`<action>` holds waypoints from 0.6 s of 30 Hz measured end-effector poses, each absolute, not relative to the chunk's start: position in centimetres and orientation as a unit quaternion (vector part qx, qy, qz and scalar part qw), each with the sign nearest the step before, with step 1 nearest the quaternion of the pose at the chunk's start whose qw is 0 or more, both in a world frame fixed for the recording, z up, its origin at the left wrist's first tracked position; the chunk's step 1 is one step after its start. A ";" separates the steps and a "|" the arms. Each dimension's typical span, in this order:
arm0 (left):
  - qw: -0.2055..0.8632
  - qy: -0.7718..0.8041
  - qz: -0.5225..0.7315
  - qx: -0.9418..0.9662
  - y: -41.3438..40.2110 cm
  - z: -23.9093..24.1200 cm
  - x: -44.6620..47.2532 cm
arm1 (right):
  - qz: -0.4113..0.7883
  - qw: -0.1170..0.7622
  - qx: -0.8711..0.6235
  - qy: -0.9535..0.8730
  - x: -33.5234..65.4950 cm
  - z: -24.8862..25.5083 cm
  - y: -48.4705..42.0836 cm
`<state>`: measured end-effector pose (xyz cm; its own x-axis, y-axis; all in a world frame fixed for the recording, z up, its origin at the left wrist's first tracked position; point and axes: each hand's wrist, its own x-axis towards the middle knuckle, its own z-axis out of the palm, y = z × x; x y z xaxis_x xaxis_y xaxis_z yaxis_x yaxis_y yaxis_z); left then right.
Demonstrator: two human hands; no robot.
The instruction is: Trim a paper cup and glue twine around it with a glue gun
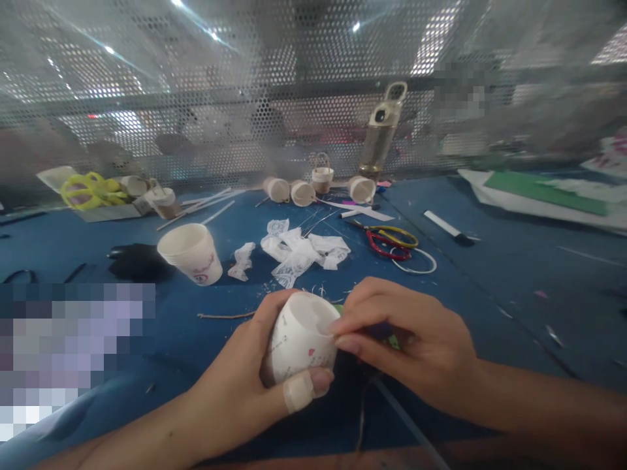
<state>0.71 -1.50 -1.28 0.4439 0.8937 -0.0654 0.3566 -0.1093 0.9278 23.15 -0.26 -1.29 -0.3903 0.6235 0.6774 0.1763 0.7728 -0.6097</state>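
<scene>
A white paper cup with small printed marks sits tilted in my left hand, its round end facing up and to the right. The fingers wrap behind it and the thumb, with a beige bandage, presses on its front. My right hand has thumb and forefinger pinched at the cup's right rim; whether something thin lies between them I cannot tell. A brown cord hangs below that hand. Beyond my hands lies crumpled white lace, and a second paper cup leans at the left.
Red-and-yellow-handled scissors lie beside a white ring. A marker is farther right. Small cord-wrapped cups and a tilted bottle stand by the perforated metal screen. Yellow scissors rest at the left.
</scene>
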 end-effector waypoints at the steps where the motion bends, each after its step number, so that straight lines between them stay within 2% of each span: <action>1: 0.507 0.449 0.278 0.681 -1.5 -1.2 0.7 | 0.225 0.491 -0.250 -0.804 23.2 -1.3 -0.3; 6: 0.568 0.408 0.284 0.656 -1.5 -0.9 0.4 | 0.211 0.492 -0.265 -0.802 23.2 -1.2 -0.5; 13: 0.597 0.395 0.287 0.636 -1.6 -1.1 0.5 | 0.226 0.521 -0.238 -0.788 23.3 -1.3 -0.4; 18: 0.614 0.377 0.283 0.633 -1.8 -1.3 0.4 | 0.176 0.508 -0.227 -0.812 23.3 -1.2 -0.6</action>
